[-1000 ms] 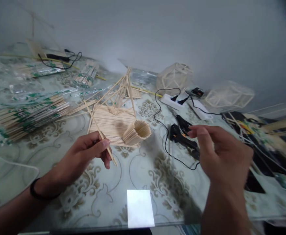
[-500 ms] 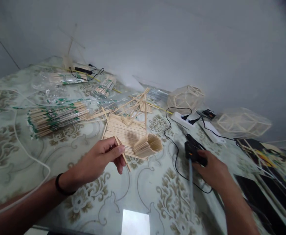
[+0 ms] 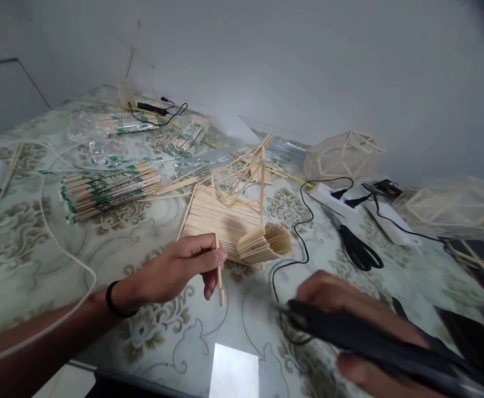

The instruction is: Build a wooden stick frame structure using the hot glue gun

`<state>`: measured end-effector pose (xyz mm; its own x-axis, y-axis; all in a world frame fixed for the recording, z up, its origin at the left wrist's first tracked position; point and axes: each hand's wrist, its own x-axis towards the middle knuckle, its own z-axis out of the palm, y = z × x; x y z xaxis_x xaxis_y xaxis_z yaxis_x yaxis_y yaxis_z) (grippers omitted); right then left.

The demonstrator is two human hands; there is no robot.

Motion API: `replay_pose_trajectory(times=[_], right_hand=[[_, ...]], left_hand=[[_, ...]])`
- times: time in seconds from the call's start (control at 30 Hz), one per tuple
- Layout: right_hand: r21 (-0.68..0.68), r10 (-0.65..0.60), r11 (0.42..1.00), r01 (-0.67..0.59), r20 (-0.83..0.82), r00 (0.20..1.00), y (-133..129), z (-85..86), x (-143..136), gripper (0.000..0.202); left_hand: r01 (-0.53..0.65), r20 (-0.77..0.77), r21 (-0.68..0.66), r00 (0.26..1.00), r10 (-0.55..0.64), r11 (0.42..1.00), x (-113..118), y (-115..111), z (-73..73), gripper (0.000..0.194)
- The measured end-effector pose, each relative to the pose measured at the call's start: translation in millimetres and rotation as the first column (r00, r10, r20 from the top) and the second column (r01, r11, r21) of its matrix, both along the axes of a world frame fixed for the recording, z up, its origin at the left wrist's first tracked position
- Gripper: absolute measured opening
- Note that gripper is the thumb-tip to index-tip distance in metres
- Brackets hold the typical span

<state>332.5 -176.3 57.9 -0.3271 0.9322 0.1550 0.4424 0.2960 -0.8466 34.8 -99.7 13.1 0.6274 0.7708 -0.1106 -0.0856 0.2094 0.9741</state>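
Note:
My left hand (image 3: 192, 265) pinches a short wooden stick (image 3: 220, 276), held nearly upright over the table in front of a flat panel of joined sticks (image 3: 204, 221). Beside that hand, a round cup-like piece made of sticks (image 3: 264, 243) lies tilted at the panel's right edge. At the lower right my right hand (image 3: 349, 315) is closed round a black glue gun (image 3: 358, 331), whose nozzle points left; both are blurred. Thin sticks form an open frame (image 3: 262, 177) rising behind the panel.
Wrapped stick bundles (image 3: 109, 190) lie at the left. Black scissors (image 3: 358, 249) and a white power strip (image 3: 337, 200) with black cords are on the right. Behind them stand geometric stick frames (image 3: 345, 155). A white cable (image 3: 59, 243) crosses my left forearm.
My right hand has lifted the glue gun and swung it toward the camera, nozzle now leftward, uncovering the scissors. The stick in my left hand has turned more upright. The view has shifted.

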Motion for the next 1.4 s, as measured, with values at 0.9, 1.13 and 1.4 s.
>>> replay_pose_trajectory(times=[0.9,1.13,1.4], right_hand=[[-0.121,0.206,0.966,-0.230,-0.181,0.962,8,-40.7,-61,0.028],[-0.142,0.203,0.962,-0.231,-0.189,0.961,8,-39.8,-62,0.032],[-0.110,0.216,0.965,-0.237,-0.174,0.961,14,-43.6,-62,0.037]], left_hand=[[0.062,0.070,-0.073,0.996,-0.057,0.995,0,-1,1.8,0.035],[0.067,0.050,-0.067,0.997,-0.064,0.996,-1,-2,1.3,0.035],[0.070,0.046,-0.076,0.997,-0.066,0.995,0,-2,4.4,0.036]])
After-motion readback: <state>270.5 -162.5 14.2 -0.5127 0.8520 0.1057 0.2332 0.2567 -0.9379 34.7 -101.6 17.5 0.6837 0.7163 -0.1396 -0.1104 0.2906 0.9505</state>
